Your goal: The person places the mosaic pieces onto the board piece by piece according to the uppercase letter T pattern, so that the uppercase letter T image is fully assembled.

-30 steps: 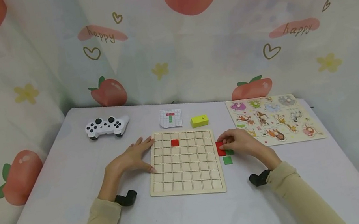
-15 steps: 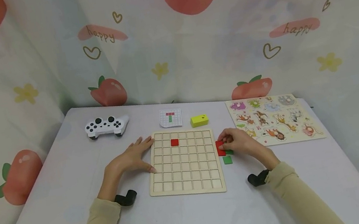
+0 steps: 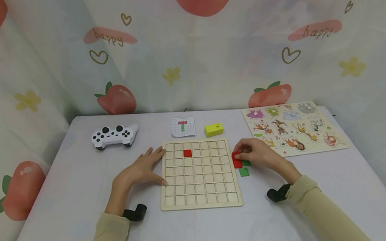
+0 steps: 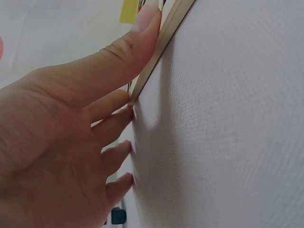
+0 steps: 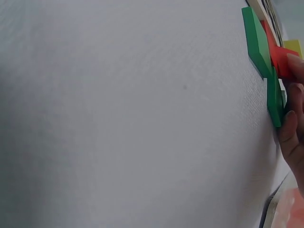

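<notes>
Red tile pinched in its fingers, the right hand is beside the wooden grid board. The left hand, fingers spread, touches the board's left edge.

Your right hand pinches a smooth red tile, perhaps painted wood; your left hand touches a matt wooden board over textured cloth.

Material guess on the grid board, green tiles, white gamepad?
Grid board: probably bare wood or plywood, matte; pale tan on face and edge.
Green tiles: painted wood or solid plastic, can't tell which; smooth-looking, with green covering faces and edges alike.
White gamepad: likely moulded plastic, smooth; rounded, evenly white shell. Too small in view to judge gloss.
</notes>
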`<state>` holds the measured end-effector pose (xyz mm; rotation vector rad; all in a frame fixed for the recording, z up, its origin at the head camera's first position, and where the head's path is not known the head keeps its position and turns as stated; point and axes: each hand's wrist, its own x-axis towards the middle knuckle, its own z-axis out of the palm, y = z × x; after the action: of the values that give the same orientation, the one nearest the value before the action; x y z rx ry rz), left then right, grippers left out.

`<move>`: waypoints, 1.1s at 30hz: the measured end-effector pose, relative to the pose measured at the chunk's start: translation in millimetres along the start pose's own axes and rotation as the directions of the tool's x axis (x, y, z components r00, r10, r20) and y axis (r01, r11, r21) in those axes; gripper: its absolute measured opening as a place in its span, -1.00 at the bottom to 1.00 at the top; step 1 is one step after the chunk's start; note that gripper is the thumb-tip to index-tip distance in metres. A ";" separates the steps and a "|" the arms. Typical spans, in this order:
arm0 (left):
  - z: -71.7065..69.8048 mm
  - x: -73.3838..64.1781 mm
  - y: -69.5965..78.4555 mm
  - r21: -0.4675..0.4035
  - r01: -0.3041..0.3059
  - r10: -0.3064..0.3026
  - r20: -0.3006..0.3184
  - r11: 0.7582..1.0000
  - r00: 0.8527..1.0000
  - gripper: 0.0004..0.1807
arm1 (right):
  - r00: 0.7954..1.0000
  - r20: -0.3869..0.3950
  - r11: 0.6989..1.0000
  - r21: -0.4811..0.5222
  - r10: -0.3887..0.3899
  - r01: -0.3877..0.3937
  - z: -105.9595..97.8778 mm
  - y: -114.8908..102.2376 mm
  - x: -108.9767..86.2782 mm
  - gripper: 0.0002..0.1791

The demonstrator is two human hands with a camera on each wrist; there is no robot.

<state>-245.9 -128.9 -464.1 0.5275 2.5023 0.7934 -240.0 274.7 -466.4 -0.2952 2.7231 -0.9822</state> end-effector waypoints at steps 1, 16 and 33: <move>-0.1 0.2 0.0 0.000 0.001 -0.001 0.000 1.000 1.000 0.20 | 1.000 -0.001 1.000 0.003 -0.001 0.001 -0.2 0.5 -0.3 -0.83; -2.3 1.6 0.1 0.000 0.005 -0.005 0.000 1.000 1.000 0.19 | 0.999 -0.042 0.987 0.163 0.019 -0.012 -3.1 -4.3 1.9 -0.74; 0.4 2.0 -2.6 -0.006 -0.012 0.013 0.009 1.000 1.000 0.20 | 0.999 0.017 0.957 0.289 0.028 -0.032 11.1 -28.7 19.8 -0.67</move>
<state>-248.0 -129.7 -466.6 0.5441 2.4900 0.8008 -252.5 241.2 -459.1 -0.2044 2.5173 -1.3436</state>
